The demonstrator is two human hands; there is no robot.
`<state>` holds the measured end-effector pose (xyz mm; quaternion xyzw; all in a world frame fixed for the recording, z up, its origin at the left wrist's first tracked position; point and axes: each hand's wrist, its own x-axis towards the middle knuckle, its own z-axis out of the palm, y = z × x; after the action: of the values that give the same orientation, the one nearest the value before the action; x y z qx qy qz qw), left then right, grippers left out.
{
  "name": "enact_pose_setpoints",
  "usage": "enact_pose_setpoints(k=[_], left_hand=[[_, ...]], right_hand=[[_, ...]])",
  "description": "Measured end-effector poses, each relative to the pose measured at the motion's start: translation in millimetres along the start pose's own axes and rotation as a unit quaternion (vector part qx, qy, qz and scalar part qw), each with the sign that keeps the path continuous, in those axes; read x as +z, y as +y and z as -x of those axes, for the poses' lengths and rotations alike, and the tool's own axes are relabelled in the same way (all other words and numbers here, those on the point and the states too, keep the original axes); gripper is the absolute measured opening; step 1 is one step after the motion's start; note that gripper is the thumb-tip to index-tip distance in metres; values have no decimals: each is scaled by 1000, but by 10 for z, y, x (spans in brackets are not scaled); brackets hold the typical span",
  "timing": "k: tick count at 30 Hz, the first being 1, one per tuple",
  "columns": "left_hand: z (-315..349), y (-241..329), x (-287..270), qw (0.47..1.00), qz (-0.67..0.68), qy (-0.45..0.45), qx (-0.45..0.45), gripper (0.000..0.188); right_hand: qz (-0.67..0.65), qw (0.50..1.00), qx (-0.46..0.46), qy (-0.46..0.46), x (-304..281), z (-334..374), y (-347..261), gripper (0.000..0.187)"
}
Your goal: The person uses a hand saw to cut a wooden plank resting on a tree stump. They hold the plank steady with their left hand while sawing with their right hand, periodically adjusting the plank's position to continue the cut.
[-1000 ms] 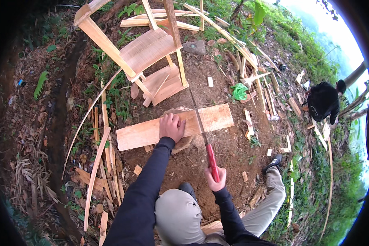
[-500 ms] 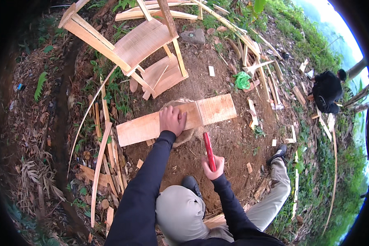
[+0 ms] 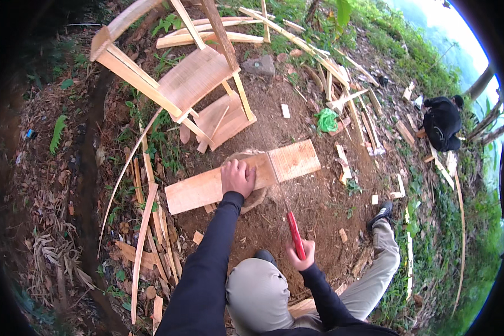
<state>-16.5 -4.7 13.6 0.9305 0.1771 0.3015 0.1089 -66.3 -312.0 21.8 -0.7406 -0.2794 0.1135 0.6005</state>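
Note:
A pale wooden board lies across a tree stump, its right end jutting past the stump. My left hand presses down on the board's middle, fingers curled over it. In my right hand, fingers wrapped round it, is the red handle of a hand saw. The saw's thin blade shows edge-on and faintly, reaching up to the board's near edge. From there a straight cut line crosses the board, right of my left hand. Whether the blade sits inside the cut is hard to make out.
A wooden chair frame stands beyond the board. Long wood strips lie at the left, more timber at the far right. A green plastic bag rests on the dirt. Another person in black crouches at the right.
The right hand and the red saw handle have moved back toward me, away from the board. My left hand stays on the board. The whole view has shifted slightly.

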Motion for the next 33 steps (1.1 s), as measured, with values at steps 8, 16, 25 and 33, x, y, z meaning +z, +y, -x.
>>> enact_pose_setpoints(k=[8, 16, 25, 33], left_hand=[[24, -83, 101, 999, -33, 18, 14, 26], [39, -30, 155, 999, -49, 10, 12, 25], [22, -26, 90, 999, -39, 4, 0, 27], [13, -34, 72, 1000, -19, 3, 9, 25]], right_hand=[[6, 1000, -1, 1, 177, -433, -33, 18], [9, 999, -31, 14, 133, -497, 55, 28], [-49, 995, 78, 24, -127, -63, -85, 31], [-23, 999, 47, 9, -76, -216, -64, 29]])
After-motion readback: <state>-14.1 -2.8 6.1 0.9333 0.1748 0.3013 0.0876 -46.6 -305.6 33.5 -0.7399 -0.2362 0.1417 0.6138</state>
